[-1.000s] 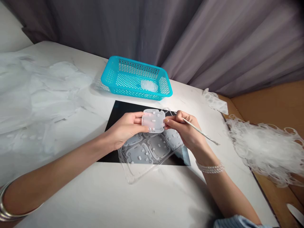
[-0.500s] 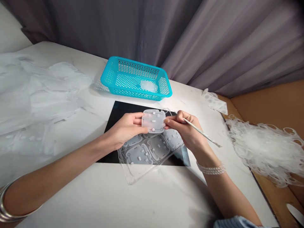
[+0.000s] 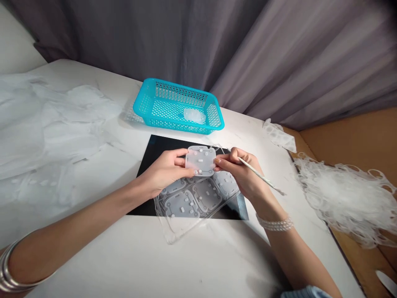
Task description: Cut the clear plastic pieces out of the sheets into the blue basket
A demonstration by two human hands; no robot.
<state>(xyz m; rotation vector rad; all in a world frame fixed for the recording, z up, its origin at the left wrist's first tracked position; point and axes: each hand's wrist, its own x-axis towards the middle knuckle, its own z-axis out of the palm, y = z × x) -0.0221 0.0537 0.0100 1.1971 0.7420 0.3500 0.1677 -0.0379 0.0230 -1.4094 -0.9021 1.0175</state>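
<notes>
The pad (image 3: 200,160), translucent and studded with small white pegs, was held up between both hands, above the sheet (image 3: 171,237). Its left edge was gripped by the left hand (image 3: 164,170): the thumb was laid on the front at the lower left corner, and the other fingers were set at and behind the edge, with only the pad's thickness between. The right edge was pinched at the tips of the right hand (image 3: 245,169), whose fingers were drawn nearly together; a slender stick (image 3: 262,177) was also held in this hand, its lower end slanted out past the knuckles. Further pegged pads were seen in the sheet, which was laid partly on a black mat (image 3: 163,144) and partly on the white table (image 3: 130,256). Behind the mat a blue basket (image 3: 180,124) was placed, and a whitish piece (image 3: 194,115) was contained at its right end. Translucent films (image 3: 62,111) were spread at the left. At the right, a tangled heap of rings (image 3: 350,198) was piled at the table's edge, with a crumpled strip (image 3: 279,134) lying near it. The rear was bounded by a grey curtain (image 3: 149,45).
</notes>
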